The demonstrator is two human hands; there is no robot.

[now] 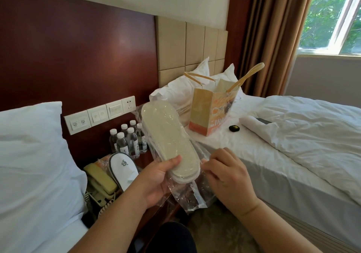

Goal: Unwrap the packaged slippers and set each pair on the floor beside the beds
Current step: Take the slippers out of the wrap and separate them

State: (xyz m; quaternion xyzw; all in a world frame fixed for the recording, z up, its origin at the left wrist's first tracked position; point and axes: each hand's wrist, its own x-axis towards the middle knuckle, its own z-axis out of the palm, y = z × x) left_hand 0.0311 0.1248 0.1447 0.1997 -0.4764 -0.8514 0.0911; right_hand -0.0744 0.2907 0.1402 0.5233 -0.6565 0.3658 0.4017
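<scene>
Holding the slippers (pixel 169 141) soles up, the left hand (pixel 156 180) kept its grip clenched on their heel end, thumb pressed on the top sole. The pair was stacked flat and still inside its clear wrapper (pixel 192 196), which hung loose and crumpled below the heels. The right hand (pixel 228 174) pinched the wrapper just right of the heels, its grip closed on the film. The slippers hung in the air between the two beds, toes pointing up and away, above the nightstand. Left of the slippers and lower, an unwrapped white slipper (pixel 124 167) with a dark logo lay on the nightstand, touching a beige phone (pixel 99 182). Behind it stood water bottles (pixel 128 139). Right of the slippers, a paper bag (pixel 212 110) stood on the right bed (pixel 293 155), with a small black thing (pixel 234 128) near it. A pillow (pixel 29 155) lay well left of the slippers.
</scene>
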